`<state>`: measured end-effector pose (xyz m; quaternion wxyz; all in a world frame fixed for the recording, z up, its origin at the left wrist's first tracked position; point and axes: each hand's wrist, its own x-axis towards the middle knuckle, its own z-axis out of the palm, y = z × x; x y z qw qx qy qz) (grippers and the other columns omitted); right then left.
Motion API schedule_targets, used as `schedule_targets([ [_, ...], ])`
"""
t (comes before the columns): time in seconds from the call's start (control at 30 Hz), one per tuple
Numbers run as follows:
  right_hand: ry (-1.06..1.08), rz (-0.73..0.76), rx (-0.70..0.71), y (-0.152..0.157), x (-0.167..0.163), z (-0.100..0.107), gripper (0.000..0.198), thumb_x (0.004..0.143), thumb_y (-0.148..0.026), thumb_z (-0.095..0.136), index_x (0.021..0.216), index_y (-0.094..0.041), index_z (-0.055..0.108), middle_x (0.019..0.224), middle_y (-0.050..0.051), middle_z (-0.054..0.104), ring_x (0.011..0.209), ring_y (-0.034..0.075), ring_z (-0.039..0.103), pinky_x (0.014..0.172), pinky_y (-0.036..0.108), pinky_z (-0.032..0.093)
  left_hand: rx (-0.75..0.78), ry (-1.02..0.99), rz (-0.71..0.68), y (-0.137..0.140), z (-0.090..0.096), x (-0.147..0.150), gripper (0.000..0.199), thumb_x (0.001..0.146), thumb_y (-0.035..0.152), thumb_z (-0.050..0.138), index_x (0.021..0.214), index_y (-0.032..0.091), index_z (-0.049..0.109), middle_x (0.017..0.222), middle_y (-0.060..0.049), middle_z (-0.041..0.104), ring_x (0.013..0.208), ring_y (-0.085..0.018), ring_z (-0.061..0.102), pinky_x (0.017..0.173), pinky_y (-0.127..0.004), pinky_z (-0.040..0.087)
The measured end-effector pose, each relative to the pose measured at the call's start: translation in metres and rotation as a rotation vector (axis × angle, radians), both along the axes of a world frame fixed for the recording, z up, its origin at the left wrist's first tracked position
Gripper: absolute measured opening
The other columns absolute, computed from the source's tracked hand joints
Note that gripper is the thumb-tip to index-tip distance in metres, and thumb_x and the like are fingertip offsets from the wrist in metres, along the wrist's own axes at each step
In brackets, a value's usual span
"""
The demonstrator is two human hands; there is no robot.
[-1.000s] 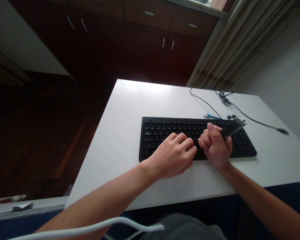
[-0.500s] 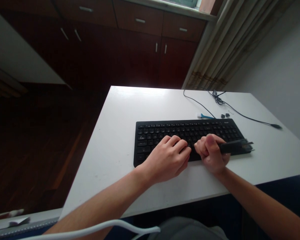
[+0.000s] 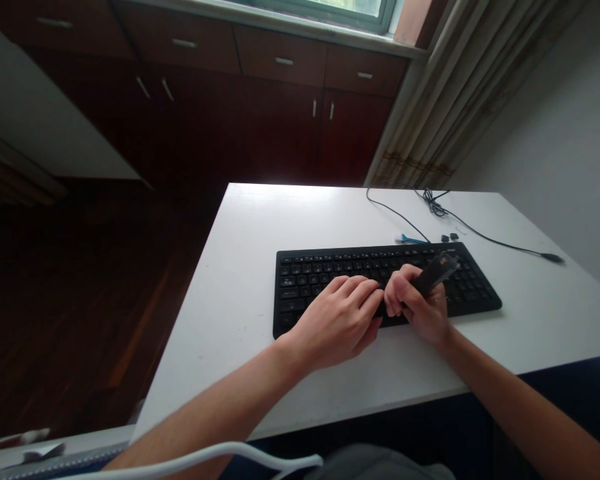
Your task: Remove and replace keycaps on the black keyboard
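Note:
A black keyboard (image 3: 473, 297) lies on the white table (image 3: 215, 320). My left hand (image 3: 337, 317) rests over its lower middle keys, fingers bent and held together with the thumb below; whatever they may hold is hidden. Close beside it, my right hand (image 3: 417, 303) is closed around a dark stick-like tool (image 3: 436, 272). The tool's clear-looking end sticks out up and to the right, above the keyboard's right half. Its other end disappears inside the hand. The fingertips of both hands nearly meet over the keys.
Behind the keyboard lie a small blue brush (image 3: 413, 239), two small black pieces (image 3: 449, 237) and a thin bent wire (image 3: 461, 231). A coiled black cable (image 3: 434, 202) runs right to a plug (image 3: 553, 258). A white cord (image 3: 205, 453) crosses the lower foreground.
The tool in my right hand has swung from pointing right to pointing up and right. My right hand has come slightly closer to my left. The view has tilted up a little.

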<state>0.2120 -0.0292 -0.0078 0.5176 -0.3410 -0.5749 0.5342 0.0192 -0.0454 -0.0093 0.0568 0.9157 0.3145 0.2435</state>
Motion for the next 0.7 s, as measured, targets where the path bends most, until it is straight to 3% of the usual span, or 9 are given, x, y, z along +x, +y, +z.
schedule_targets([
  [0.07,-0.029,0.023,-0.003,0.001,0.002,-0.001,0.036,0.097,-0.03,0.067,0.065,-0.018,0.058,0.055,-0.002,0.054,0.048,0.011,0.052,0.048,0.027,0.036,-0.005,0.008,-0.004,0.0,0.0,0.0,0.033,0.104,0.026,0.044,0.128,0.011,0.059,0.129,-0.013,0.063,0.125,-0.028,0.055,0.104,-0.043,0.047],
  [0.23,0.031,-0.022,-0.012,0.009,-0.003,0.0,0.051,0.106,-0.04,0.05,0.059,-0.022,0.042,0.044,-0.007,0.039,0.038,0.008,0.037,0.042,0.027,0.025,-0.004,0.015,0.012,-0.001,-0.001,0.001,0.033,0.103,0.027,0.046,0.13,0.011,0.058,0.132,-0.013,0.062,0.127,-0.029,0.054,0.106,-0.045,0.046],
  [0.43,0.028,-0.02,-0.049,0.008,-0.011,0.002,0.049,0.106,-0.04,0.051,0.062,-0.022,0.04,0.043,-0.008,0.039,0.036,0.007,0.035,0.041,0.027,0.023,-0.015,0.025,0.014,0.0,0.0,0.0,0.031,0.104,0.028,0.046,0.127,0.013,0.06,0.133,-0.012,0.062,0.126,-0.028,0.055,0.106,-0.046,0.047],
  [0.6,-0.006,-0.111,0.01,0.004,-0.014,-0.002,0.049,0.105,-0.041,0.053,0.062,-0.022,0.04,0.045,-0.008,0.038,0.038,0.006,0.031,0.04,0.025,0.021,-0.026,0.026,0.029,-0.001,0.002,0.002,0.031,0.104,0.03,0.046,0.127,0.014,0.061,0.132,-0.012,0.062,0.122,-0.028,0.056,0.104,-0.046,0.048],
  [0.7,-0.069,-0.087,0.041,0.006,-0.011,-0.002,0.048,0.102,-0.042,0.058,0.061,-0.021,0.044,0.047,-0.008,0.041,0.039,0.006,0.034,0.04,0.024,0.023,-0.045,0.027,0.065,-0.002,0.002,0.007,0.033,0.103,0.033,0.049,0.128,0.014,0.06,0.129,-0.013,0.063,0.117,-0.029,0.058,0.102,-0.047,0.05],
])
